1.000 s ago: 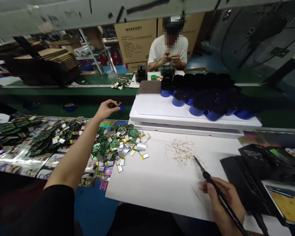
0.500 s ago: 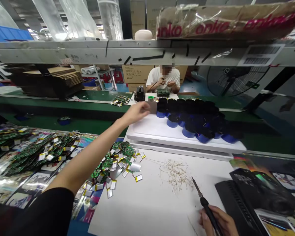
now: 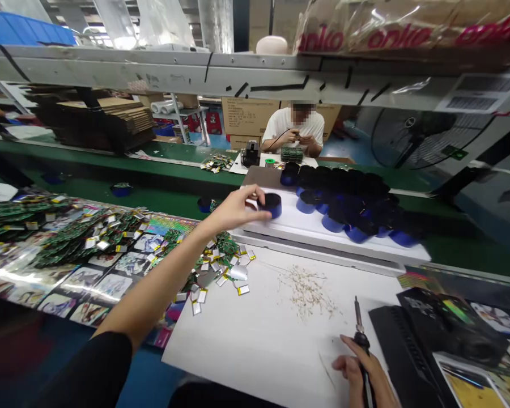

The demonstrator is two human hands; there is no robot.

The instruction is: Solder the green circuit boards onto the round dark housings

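Observation:
My left hand point(image 3: 240, 208) reaches out over the white foam board point(image 3: 289, 231), thumb and fingers closed on the near-left side of a blue round housing point(image 3: 274, 209) with a black top. To its right, more blue-and-black housings point(image 3: 344, 198) stand packed together on the board. My right hand point(image 3: 363, 368), low at the right, grips a soldering iron point(image 3: 360, 334) with its tip pointing up and away. Between my hands, small wire scraps point(image 3: 308, 292) lie scattered on the white work sheet point(image 3: 272, 334). Beside my left forearm is a heap of green circuit boards with small silver batteries point(image 3: 216, 258).
A black box-shaped unit point(image 3: 408, 351) sits right of the iron. Stacked circuit boards point(image 3: 80, 238) spread at left. A green conveyor point(image 3: 170, 184) crosses behind, carrying a few housings. A metal shelf beam point(image 3: 174, 73) runs overhead. A co-worker point(image 3: 295, 127) sits opposite.
A blue housing now shows at my left hand's fingers, apart from the group; before, none was visible there. My right hand still holds the soldering iron, now more upright. The camera view has shifted.

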